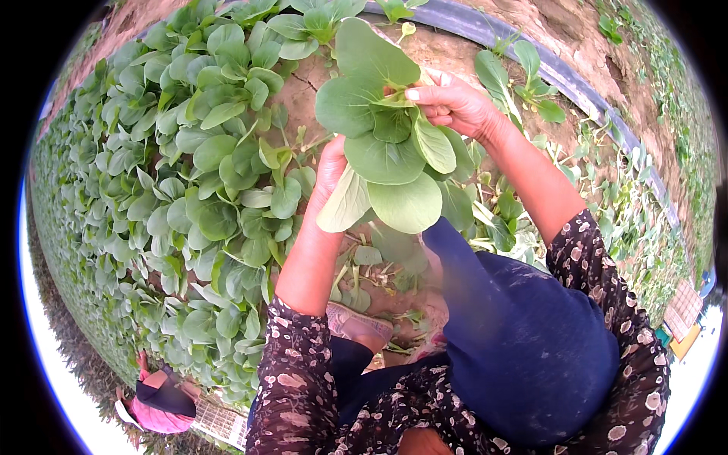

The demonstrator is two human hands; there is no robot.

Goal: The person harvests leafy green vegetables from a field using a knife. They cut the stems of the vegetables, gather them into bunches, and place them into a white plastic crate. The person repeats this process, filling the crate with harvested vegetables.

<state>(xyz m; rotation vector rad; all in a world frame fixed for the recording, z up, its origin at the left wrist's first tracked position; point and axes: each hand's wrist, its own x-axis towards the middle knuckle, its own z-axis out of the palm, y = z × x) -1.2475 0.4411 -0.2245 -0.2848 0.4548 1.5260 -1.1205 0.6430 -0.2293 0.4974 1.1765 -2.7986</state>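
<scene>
A leafy bok choy plant [390, 159] with broad green leaves is held up in front of me, over the bed. My right hand [453, 105] is closed at its upper right side, the thumb pressed by the leaf stalks near the middle. On the plant's left side, my left hand [330, 165] is up against the leaves. Its fingers are hidden behind them, so their grip does not show. The plant's base is also out of sight behind the leaves.
Dense rows of growing bok choy [216, 152] fill the left. Loose leaves [500, 220] lie on soil at the right, inside a dark hose [584, 83]. My shoe [356, 322] is below. Another person in pink [163, 402] bends at lower left beside a pale crate [220, 425].
</scene>
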